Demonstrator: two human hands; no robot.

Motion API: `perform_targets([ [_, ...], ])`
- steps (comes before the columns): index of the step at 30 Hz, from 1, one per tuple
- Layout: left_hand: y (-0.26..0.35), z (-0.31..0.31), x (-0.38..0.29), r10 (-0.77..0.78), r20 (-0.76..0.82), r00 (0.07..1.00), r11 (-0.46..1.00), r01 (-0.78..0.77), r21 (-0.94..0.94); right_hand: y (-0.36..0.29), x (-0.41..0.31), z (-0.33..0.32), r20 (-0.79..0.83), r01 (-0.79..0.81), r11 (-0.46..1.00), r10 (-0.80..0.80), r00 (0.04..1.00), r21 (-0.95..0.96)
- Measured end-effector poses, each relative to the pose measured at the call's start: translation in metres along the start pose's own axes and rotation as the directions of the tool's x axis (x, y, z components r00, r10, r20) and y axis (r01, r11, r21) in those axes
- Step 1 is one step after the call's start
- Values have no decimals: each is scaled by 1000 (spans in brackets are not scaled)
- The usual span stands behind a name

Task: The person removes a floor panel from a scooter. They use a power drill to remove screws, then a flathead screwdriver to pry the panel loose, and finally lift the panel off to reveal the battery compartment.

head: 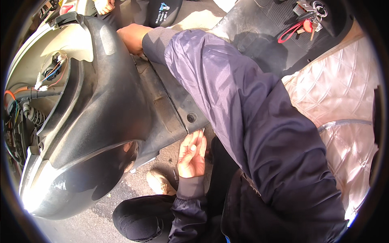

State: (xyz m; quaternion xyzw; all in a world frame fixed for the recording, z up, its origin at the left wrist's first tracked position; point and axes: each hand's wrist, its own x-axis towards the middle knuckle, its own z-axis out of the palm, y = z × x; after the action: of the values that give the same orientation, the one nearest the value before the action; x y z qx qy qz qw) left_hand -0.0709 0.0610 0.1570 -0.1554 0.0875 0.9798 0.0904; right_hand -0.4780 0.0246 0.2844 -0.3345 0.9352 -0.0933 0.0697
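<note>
My left hand (192, 156) is palm up below the edge of a black plastic floorboard panel (182, 104) of a scooter, thumb folded across the palm. Its fingertips meet the panel edge beside a seam. A small shiny metal piece (203, 130) shows at those fingertips; whether they grip it I cannot tell. Across the panel, my right hand (132, 39) is curled at its far side, next to the black scooter cowl (118, 100). The right fingertips, and anything in them, are hidden. A recessed round hole (191, 117) sits in the panel between my hands.
Exposed wires with white connectors (42, 86) and a coil spring (36, 115) lie left of the cowl. Another person's hand (104, 6) is at the top. Keys (311, 25) rest on a black panel (255, 27). A quilted cover (337, 82) spreads at right.
</note>
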Motion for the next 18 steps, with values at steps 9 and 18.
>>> perform_targets([
  [9,1,-3,2,-41,-20,999,999,40,-36,13,57,-4,456,-92,950,-58,888,300],
  [18,3,2,-2,-34,-71,997,999,36,35,9,27,-51,445,-130,981,54,894,143],
])
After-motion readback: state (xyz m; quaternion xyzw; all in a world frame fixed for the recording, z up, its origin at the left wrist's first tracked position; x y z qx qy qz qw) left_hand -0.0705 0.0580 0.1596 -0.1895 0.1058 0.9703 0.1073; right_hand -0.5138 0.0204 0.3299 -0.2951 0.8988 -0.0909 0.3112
